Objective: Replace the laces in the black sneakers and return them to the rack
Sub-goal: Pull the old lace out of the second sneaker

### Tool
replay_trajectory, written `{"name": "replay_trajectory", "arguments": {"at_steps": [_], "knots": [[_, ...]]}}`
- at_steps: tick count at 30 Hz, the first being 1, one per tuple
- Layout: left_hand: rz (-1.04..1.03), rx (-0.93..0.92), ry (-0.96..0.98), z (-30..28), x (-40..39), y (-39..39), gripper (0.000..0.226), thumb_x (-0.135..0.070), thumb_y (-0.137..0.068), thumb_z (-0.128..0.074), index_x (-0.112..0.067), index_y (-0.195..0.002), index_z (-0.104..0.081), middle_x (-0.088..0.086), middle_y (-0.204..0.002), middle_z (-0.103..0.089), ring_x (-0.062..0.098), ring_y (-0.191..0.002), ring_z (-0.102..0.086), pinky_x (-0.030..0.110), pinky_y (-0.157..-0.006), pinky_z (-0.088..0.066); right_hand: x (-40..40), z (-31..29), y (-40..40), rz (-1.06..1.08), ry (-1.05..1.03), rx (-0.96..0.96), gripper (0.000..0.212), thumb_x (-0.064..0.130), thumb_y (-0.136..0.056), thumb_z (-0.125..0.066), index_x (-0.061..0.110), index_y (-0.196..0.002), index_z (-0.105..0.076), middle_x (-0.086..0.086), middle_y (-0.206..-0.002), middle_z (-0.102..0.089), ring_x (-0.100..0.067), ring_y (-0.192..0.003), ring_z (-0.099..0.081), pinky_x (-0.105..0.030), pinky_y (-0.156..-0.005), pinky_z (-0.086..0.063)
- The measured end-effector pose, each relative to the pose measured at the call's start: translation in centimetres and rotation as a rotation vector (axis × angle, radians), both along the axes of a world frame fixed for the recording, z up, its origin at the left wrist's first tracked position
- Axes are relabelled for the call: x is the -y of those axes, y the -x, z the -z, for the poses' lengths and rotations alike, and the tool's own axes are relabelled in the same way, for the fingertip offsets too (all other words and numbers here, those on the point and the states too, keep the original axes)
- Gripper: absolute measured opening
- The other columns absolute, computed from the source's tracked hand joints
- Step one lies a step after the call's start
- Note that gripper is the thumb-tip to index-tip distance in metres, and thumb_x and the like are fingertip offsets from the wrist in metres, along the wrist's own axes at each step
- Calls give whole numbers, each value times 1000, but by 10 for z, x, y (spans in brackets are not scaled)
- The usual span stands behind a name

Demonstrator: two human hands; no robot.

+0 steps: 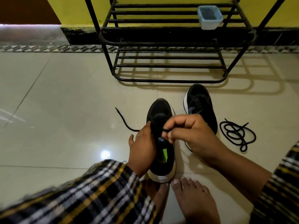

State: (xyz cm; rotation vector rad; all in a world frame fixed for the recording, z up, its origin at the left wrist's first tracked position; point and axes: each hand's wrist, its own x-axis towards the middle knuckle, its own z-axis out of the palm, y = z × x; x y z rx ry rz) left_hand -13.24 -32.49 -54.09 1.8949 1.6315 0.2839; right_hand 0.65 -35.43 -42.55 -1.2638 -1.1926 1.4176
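Between the hands, the sneaker (161,143) stood on the floor; the left hand (142,147) gripped its side, the right hand (187,135) pinched the lace (166,130). Limp and thin, the lace probably handled best near its tip.

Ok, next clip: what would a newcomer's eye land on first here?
Probably the two hands at centre: the left hand steadies a black sneaker on the floor while the right hand pinches a lace end over it. Next, the second sneaker just beyond, with a loose coiled lace to its right. Behind stands a black metal rack holding a small plastic tub.
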Motion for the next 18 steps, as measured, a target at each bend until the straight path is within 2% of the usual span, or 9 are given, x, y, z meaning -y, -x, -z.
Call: {"name": "replay_trajectory", "arguments": {"at_steps": [3,5,7,9,12,16,18], "knots": [[11,11,-65,-2,1,0,51,-22,-92,-39,-20,-143,-31,0,-136,-51,21,-123,-49,48,-105,-34,-7,-3,-8,156,-75,-152,10,2,-70,-56,7,-71,-65,-4,-66,-67,-24,-75,-63,-22,-68,-52],[21,42,-85,-2,2,1,48,-19,-95,-39,-17,-142,-34,4,-137,-51,26,-120,-52,46,-100,-42,-7,-2,-9,237,-65,-176,3,7,-74,-64,8,-71,-64,-5,-67,-66,-24,-75,-63,-27,-72,-53],[17,79,-74,-1,2,2,44,-19,-96,-36,-18,-141,-36,5,-137,-50,26,-119,-53,44,-96,-45,-8,3,-10,375,-47,-144,18,8,-82,-67,7,-66,-58,-3,-59,-60,-17,-65,-60,-30,-72,-52],[22,102,-56,1,2,2,43,-19,-97,-34,-19,-139,-37,5,-139,-48,26,-121,-52,45,-96,-46,-10,7,-12,541,-7,-184,30,4,-85,-63,9,-60,-47,0,-53,-51,-14,-56,-53,-30,-67,-51],[22,125,-41,6,1,1,42,-20,-98,-32,-20,-140,-36,4,-143,-44,25,-125,-47,46,-98,-44,-16,11,-21,678,23,-249,35,0,-85,-62,13,-59,-41,3,-50,-51,-13,-55,-53,-26,-59,-50],[14,132,-41,8,1,1,42,-18,-98,-31,-19,-139,-37,4,-144,-43,25,-127,-45,44,-100,-43,-28,4,-41,584,59,4,26,5,-87,-61,17,-68,-47,4,-51,-46,-7,-44,-45,-19,-43,-35],[13,144,-51,10,1,3,41,-18,-97,-32,-20,-138,-39,4,-141,-45,25,-125,-47,44,-99,-44,-34,-2,-51,495,83,164,21,7,-87,-60,18,-72,-53,7,-52,-47,-4,-42,-42,-15,-41,-34]]}}
